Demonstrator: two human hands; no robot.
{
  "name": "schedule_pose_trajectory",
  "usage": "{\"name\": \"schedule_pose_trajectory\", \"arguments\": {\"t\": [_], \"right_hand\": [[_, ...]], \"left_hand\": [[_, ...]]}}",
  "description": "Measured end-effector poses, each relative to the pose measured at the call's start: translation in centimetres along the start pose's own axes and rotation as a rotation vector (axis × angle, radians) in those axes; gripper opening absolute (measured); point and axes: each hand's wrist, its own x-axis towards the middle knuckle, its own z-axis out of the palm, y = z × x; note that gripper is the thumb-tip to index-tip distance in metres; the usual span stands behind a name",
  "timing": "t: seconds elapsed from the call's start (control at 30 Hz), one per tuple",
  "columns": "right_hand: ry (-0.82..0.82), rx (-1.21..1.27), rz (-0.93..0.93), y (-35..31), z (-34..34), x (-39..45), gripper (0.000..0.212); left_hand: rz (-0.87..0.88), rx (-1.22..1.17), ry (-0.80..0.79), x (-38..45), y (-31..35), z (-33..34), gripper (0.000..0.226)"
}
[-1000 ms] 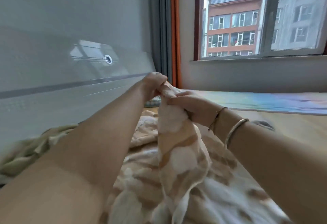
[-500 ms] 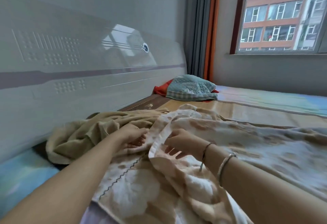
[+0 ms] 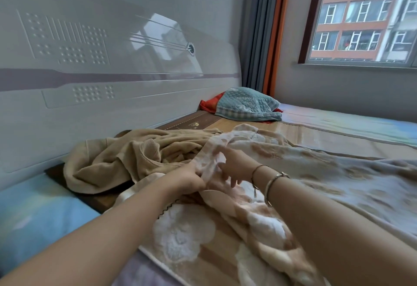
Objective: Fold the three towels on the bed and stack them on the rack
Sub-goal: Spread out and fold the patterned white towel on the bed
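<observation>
Beige-and-white patterned towel (image 3: 259,224): plush, large pale flower shapes on tan ground, dark zigzag stitching along one hem; spread loosely across the near bed, one ridge bunched and running up to both hands.
Left hand (image 3: 191,178): fingers curled closed over a fold of the patterned towel's edge, knuckles up, forearm reaching in from lower left.
Right hand (image 3: 234,167): just beside the left, touching the same raised fold; fingers partly spread and blurred, so whether it pinches the cloth or only rests on it I cannot tell.
Wrist: thin cord bracelet (image 3: 255,175) and silver metal bangle (image 3: 274,180) on the right forearm.
Plain tan knitted towel (image 3: 126,157): crumpled heap against the headboard, left of the hands, partly lying under the patterned towel's far edge.
Teal quilted cloth (image 3: 246,105): checked border, heaped in the far corner by the curtain, lying over a red fabric (image 3: 208,104).
Bed surface: woven bamboo-coloured mat (image 3: 334,136) under the towels; blue printed sheet (image 3: 33,218) showing at lower left.
Headboard (image 3: 112,64): glossy white panel with embossed dots and a grey stripe, running along the left.
Background: grey and orange curtains (image 3: 264,28) in the corner; window (image 3: 365,17) at upper right looking onto a red-brick building.
Rack: outside this view.
</observation>
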Motion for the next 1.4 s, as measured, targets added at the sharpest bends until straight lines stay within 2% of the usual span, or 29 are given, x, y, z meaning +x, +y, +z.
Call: {"name": "schedule_pose_trajectory", "arguments": {"t": [0.03,0.07,0.17,0.23,0.3,0.37,0.43,0.5,0.53,0.6,0.67,0.7,0.8,0.83,0.9,0.97,1.07,1.13,1.23,1.27,1.33,1.4], "right_hand": [[0.040,-0.055,-0.006,-0.2,0.1,0.5,0.022],[0.121,-0.096,-0.026,-0.5,0.1,1.0,0.016],[0.416,-0.087,-0.125,-1.6,-0.2,2.7,0.015],[0.470,-0.009,-0.174,-2.8,-0.3,4.0,0.009],[0.404,0.017,-0.168,-3.8,0.3,5.3,0.008],[0.203,-0.028,-0.105,-3.9,1.8,6.1,0.017],[-0.027,-0.080,-0.029,-3.5,3.2,5.8,0.042],[-0.102,-0.062,-0.036,-2.7,3.6,5.0,0.060],[-0.104,-0.026,-0.063,-2.4,3.4,4.6,0.065],[-0.104,0.141,-0.085,-1.7,2.8,3.1,0.068],[-0.083,0.282,-0.059,-1.3,2.2,1.5,0.065],[-0.056,0.268,-0.061,-1.2,1.9,0.6,0.060],[-0.026,0.068,-0.112,-1.3,1.6,-2.3,0.034],[-0.011,-0.013,-0.120,-1.5,1.6,-3.4,0.029],[0.033,-0.110,-0.114,-1.8,1.5,-5.0,0.037],[-0.058,-0.141,-0.025,-1.9,0.6,-6.4,0.046],[-0.236,-0.261,0.073,-1.6,-0.4,-7.8,0.037],[-0.205,-0.097,0.098,-2.4,-0.3,-8.6,0.030],[-0.153,0.435,0.137,-4.9,1.0,-9.1,0.034],[-0.124,0.558,0.133,-6.0,1.6,-9.0,0.036],[-0.032,0.629,0.072,-8.4,2.7,-8.9,0.032],[0.034,0.573,-0.031,-10.6,3.8,-9.0,0.031]], "left_hand": [[-0.033,-0.099,-0.009,0.0,-0.1,0.0,0.022],[-0.059,-0.188,-0.005,0.1,-0.1,-0.3,0.021],[-0.067,-0.335,0.049,0.6,0.5,-2.2,0.020],[-0.066,-0.381,0.094,0.9,0.8,-4.2,0.016],[-0.091,-0.412,0.138,1.3,0.1,-5.5,0.018],[-0.154,-0.307,0.188,1.5,-1.6,-6.1,0.021],[-0.226,-0.219,0.164,1.6,-3.3,-6.0,0.022],[-0.255,-0.272,0.128,1.3,-4.0,-5.6,0.011],[-0.252,-0.297,0.116,1.0,-3.9,-5.5,0.005],[-0.241,-0.247,0.095,0.6,-3.4,-5.4,0.023],[-0.238,-0.086,0.077,0.4,-2.8,-5.2,0.037],[-0.254,-0.019,0.062,-0.1,-2.6,-5.2,0.038],[-0.343,0.076,-0.062,-1.4,-1.9,-5.1,0.023],[-0.366,0.083,-0.100,-2.1,-1.7,-5.0,0.025],[-0.382,0.083,-0.130,-3.0,-1.6,-4.5,0.044],[-0.357,0.079,-0.070,-3.0,-2.0,-3.8,0.053],[-0.260,-0.034,0.145,-2.7,-2.4,-3.6,0.035],[-0.186,-0.042,0.268,-3.2,-2.9,-4.2,0.036],[-0.121,0.245,0.407,-5.0,-5.0,-5.6,0.053],[-0.177,0.303,0.424,-5.8,-5.8,-6.0,0.061],[-0.307,0.355,0.391,-7.5,-7.5,-6.8,0.052],[-0.372,0.238,0.342,-8.3,-8.8,-7.8,0.037]]}}
